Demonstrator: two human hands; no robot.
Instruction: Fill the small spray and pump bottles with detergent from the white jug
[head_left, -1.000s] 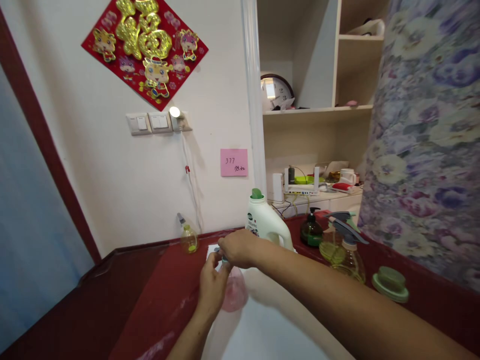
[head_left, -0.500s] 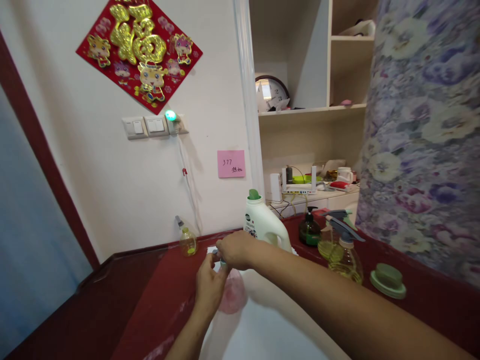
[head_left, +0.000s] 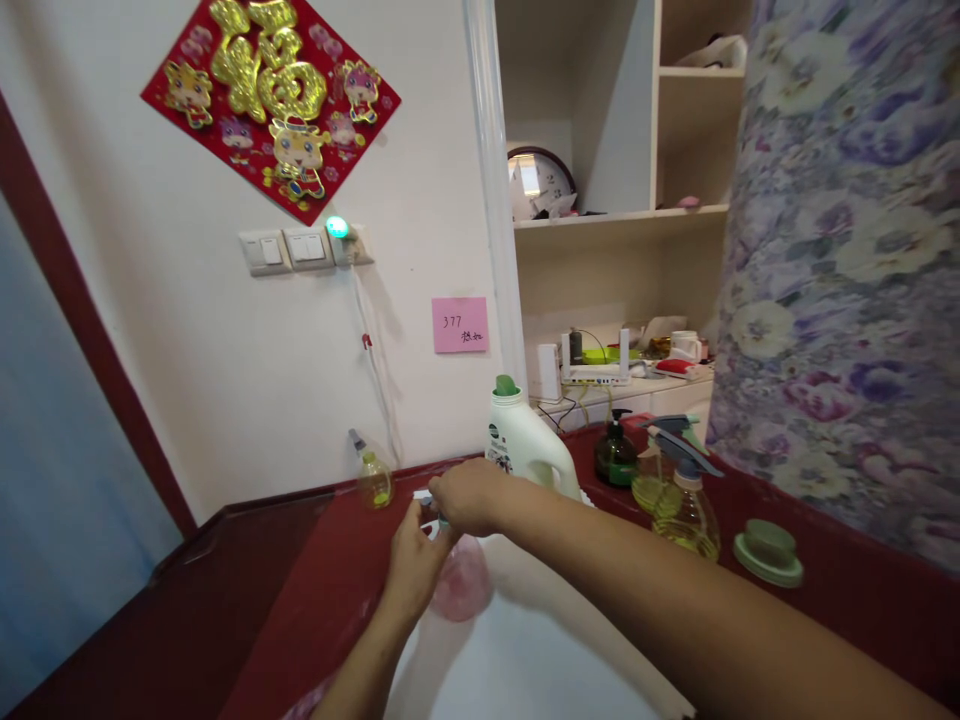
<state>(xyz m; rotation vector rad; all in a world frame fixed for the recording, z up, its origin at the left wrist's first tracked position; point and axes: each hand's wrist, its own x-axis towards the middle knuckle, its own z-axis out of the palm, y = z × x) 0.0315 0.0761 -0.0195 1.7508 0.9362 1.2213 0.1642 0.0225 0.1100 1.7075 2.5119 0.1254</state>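
Note:
A small round pink bottle (head_left: 461,585) stands on the white sheet (head_left: 525,650) that covers part of the dark red table. My left hand (head_left: 412,565) is wrapped round its neck and upper body. My right hand (head_left: 465,495) is closed over the grey-blue cap at the bottle's top, fingers pinched round it. The cap itself is mostly hidden by both hands. A white jug with a green cap (head_left: 525,445) stands just behind my right hand.
A small yellow spray bottle (head_left: 373,478) stands by the wall on the left. To the right are a dark green pump bottle (head_left: 616,455), two yellow trigger sprayers (head_left: 679,505) and a green lid (head_left: 767,552). Floral fabric (head_left: 847,270) fills the right side; shelves lie behind.
Both hands stay on the pink bottle's top with only slight shifts of the fingers. The camera has drifted a little, moving the scene left and up.

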